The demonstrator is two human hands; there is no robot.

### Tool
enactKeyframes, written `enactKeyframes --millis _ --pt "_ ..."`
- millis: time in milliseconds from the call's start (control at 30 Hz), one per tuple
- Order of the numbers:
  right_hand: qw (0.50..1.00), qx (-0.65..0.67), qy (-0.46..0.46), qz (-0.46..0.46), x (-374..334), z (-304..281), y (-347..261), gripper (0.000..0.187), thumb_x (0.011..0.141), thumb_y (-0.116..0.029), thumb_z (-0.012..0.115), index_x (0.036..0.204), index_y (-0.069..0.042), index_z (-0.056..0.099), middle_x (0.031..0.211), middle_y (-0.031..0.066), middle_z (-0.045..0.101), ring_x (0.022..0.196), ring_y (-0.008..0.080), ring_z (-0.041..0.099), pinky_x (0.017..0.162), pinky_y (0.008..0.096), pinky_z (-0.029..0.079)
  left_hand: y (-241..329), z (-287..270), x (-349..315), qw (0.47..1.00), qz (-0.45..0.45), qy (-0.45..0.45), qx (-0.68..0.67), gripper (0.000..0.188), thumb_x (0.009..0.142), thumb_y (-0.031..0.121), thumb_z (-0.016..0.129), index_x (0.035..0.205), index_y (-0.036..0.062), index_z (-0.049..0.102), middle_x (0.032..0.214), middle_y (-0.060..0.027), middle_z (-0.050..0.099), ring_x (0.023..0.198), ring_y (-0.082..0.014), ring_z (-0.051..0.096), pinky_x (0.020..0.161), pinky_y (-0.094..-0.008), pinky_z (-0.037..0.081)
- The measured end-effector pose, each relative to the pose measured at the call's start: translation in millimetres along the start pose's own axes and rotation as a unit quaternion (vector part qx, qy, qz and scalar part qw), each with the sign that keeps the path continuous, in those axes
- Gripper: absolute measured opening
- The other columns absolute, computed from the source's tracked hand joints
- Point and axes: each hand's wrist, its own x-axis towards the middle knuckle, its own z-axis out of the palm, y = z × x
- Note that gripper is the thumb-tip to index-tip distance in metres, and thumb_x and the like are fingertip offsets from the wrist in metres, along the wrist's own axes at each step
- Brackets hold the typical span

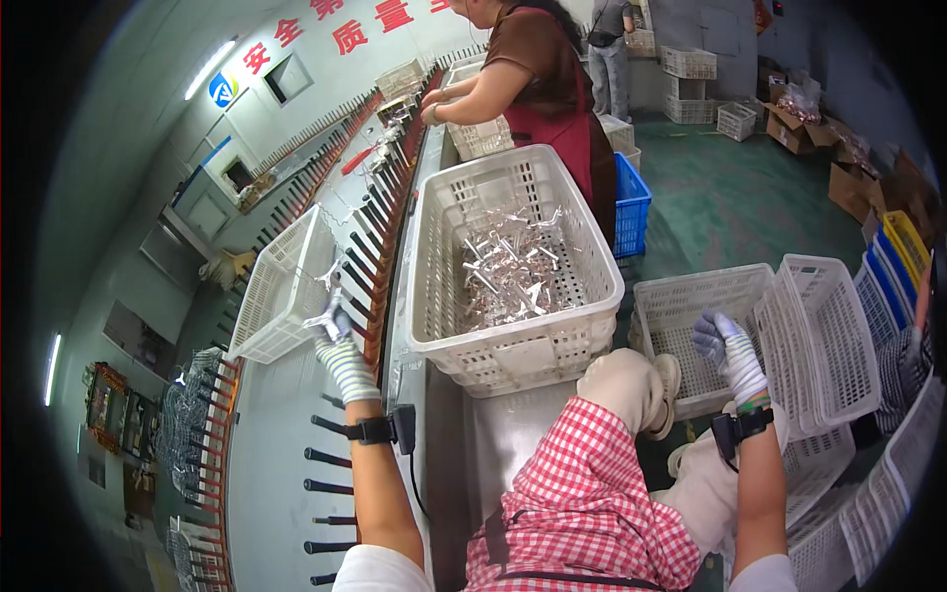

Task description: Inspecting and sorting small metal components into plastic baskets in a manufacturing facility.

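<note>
My left hand [341, 347], in a striped work glove, is closed on a shiny silver branched metal piece [321, 323]. It is above the work table by the row of dark pegs, next to a tilted white plastic crate [281, 296]. A second silver piece [329, 276] shows just beyond the fingers. Off to the right, my gloved right hand [728, 347] hovers over a low white crate [681, 284], fingers loosely bent and apart, with nothing visible in them. Between my hands a large white crate [426, 296] holds a heap of small silver metal pieces [508, 261].
Dark pegs [367, 266] line the table's edge. A co-worker in a dark red apron [567, 138] stands at the far side, handling things over the table. Stacked white crates [824, 335] and a blue crate [631, 202] stand at right. Cardboard boxes [794, 128] lie against the far wall.
</note>
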Motion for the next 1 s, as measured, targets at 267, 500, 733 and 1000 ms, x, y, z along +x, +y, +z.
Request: enactKeyframes --millis 267,500,733,1000 --pt "1.0 -0.021 -0.02 0.001 -0.6 -2.5 3.0 0.043 0.083 -0.033 0.062 0.11 -0.001 0.051 0.087 0.0077 0.059 0.077 0.019 0.059 0.075 0.0334 0.05 -35.7 28.3 7.1 0.979 0.008 0.189 0.071 0.032 0.086 0.009 0.051 0.115 -0.0055 0.05 0.112 -0.0097 0.058 0.09 -0.018 0.051 0.082 -0.0272 0.039" --pt "1.0 -0.026 -0.001 0.001 -1.6 2.5 1.1 0.041 0.084 -0.033 0.061 0.109 -0.002 0.051 0.087 0.0069 0.06 0.076 0.0181 0.059 0.074 0.0325 0.05 -17.1 8.8 9.8 0.966 -0.075 0.205 0.14 0.034 0.087 0.015 0.051 0.113 -0.0074 0.053 0.109 -0.0188 0.06 0.093 -0.0275 0.058 0.085 -0.0335 0.042" --pt "1.0 -0.023 -0.014 -0.003 1.2 -5.7 3.2 0.036 0.086 -0.03 0.059 0.108 -0.002 0.053 0.09 0.0084 0.06 0.077 0.0183 0.06 0.072 0.0308 0.051 34.0 -1.1 18.4 0.989 0.001 0.148 -0.008 0.045 0.084 0.026 0.062 0.121 0.0028 0.051 0.113 -0.0087 0.058 0.09 -0.0176 0.054 0.083 -0.0321 0.044" --pt "1.0 -0.023 -0.008 -0.004 0.6 0.4 4.3 0.037 0.086 -0.031 0.059 0.107 0.0 0.052 0.09 0.0091 0.06 0.078 0.0192 0.06 0.072 0.0324 0.051 -14.2 22.1 31.0 0.993 -0.08 0.06 -0.063 0.033 0.081 0.012 0.064 0.112 0.0034 0.056 0.104 -0.004 0.06 0.087 -0.0154 0.053 0.081 -0.0279 0.042"
